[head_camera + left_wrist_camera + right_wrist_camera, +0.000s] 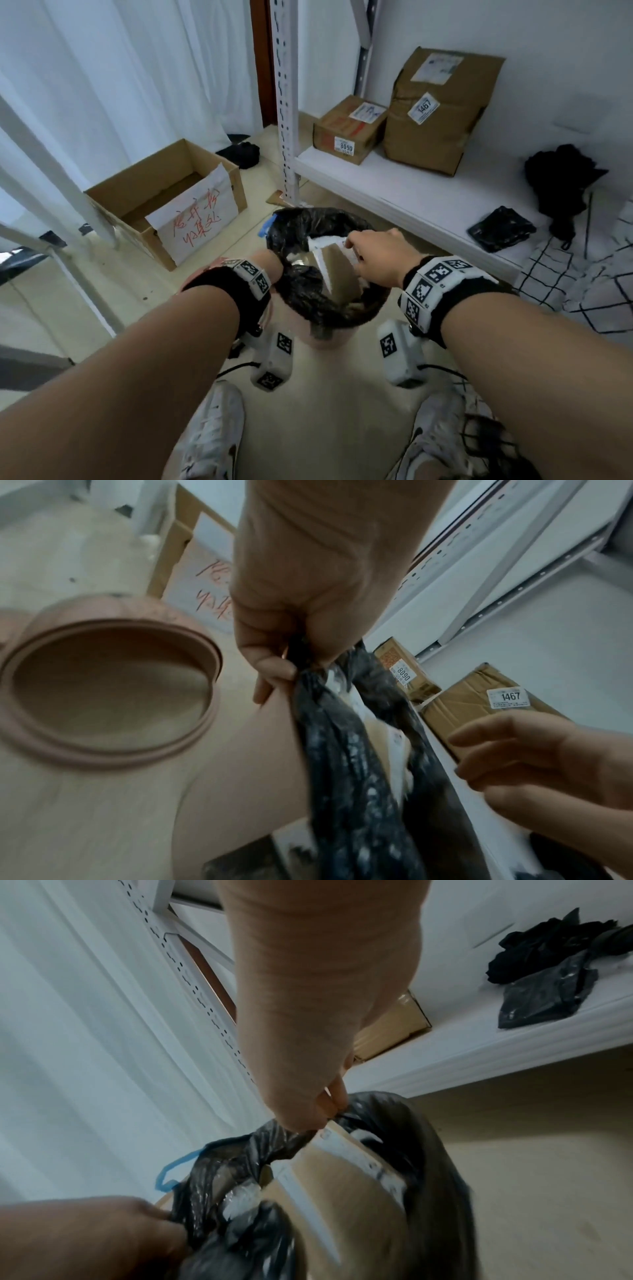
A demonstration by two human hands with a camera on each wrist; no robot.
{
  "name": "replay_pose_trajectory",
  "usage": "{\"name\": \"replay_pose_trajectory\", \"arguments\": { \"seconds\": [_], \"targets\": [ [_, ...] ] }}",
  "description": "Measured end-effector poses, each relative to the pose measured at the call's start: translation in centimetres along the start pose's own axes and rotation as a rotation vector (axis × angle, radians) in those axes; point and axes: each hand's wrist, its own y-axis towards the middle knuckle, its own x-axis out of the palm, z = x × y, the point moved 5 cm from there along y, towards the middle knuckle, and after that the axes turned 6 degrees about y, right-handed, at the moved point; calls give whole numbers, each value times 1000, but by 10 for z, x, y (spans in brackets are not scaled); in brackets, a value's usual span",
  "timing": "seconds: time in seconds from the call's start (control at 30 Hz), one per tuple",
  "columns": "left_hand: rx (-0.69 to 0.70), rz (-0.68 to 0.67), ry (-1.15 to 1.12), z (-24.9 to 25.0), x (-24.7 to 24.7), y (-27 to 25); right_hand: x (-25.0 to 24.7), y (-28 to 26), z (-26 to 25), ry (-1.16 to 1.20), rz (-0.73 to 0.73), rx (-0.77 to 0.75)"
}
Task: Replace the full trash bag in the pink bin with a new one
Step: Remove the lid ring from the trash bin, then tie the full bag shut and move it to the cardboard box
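Trash bag: the black bag (308,294) is full and its top is open. It hangs between the two hands, just above the floor. Brown cardboard with white strips (334,270) sticks out of the top. A blue loop (171,1172) hangs from the far edge of the bag.
Left hand: the left hand (308,610) has its fingers curled tight round the bunched rim of the bag, on the left side.
Right hand: the right hand (380,257) pinches the other side of the rim with curled fingers. In the right wrist view the fingers (334,1099) close on the black plastic right by the cardboard.
Pink bin: the pink bin (113,693) is out of the bag's way. The left wrist view shows it to the left of the bag, and its round mouth (113,685) is bare inside. In the head view only pink bits show behind the bag and the left wrist.
New bag: a flat folded black bag (501,228) lies on the white shelf (394,195), to the right, well apart from the hands.
On the shelf: two brown parcels (442,109) with number stickers, and a black cloth heap (561,174) near the folded bag.
On the floor: an open cardboard box (164,198) with a white paper with red writing, to the left. White shoes (215,435) show at the bottom.
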Motion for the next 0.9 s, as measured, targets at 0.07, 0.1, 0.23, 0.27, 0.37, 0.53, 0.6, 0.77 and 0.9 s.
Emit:
{"name": "replay_pose_trajectory", "arguments": {
  "seconds": [0.07, 0.1, 0.23, 0.27, 0.37, 0.53, 0.6, 0.77, 0.9],
  "targets": [
    [-20, 18, 171, 8, -14, 11, -9, 13, 2, 1, -11, 1],
    [-14, 40, 229, 15, -21, 12, -13, 20, 3, 2, -12, -1],
    [114, 79, 468, 28, -33, 40, -10, 44, 4, 71, 47, 11],
    [138, 110, 457, 28, -36, 46, -6, 48, 5, 93, 57, 27],
    [165, 217, 249, 25, -45, 56, 4, 56, 16, 174, 70, 138],
    [232, 398, -160, 23, -71, 49, 11, 65, 43, 304, 21, 321],
    [198, 236, -266, 18, -69, 46, 17, 63, 49, 309, -15, 380],
    [4, -290, -48, -5, -49, 26, 14, 55, 59, 184, -25, 473],
    [34, -126, -66, 1, -55, 28, 14, 50, 60, 145, 12, 487]
  ]
}}
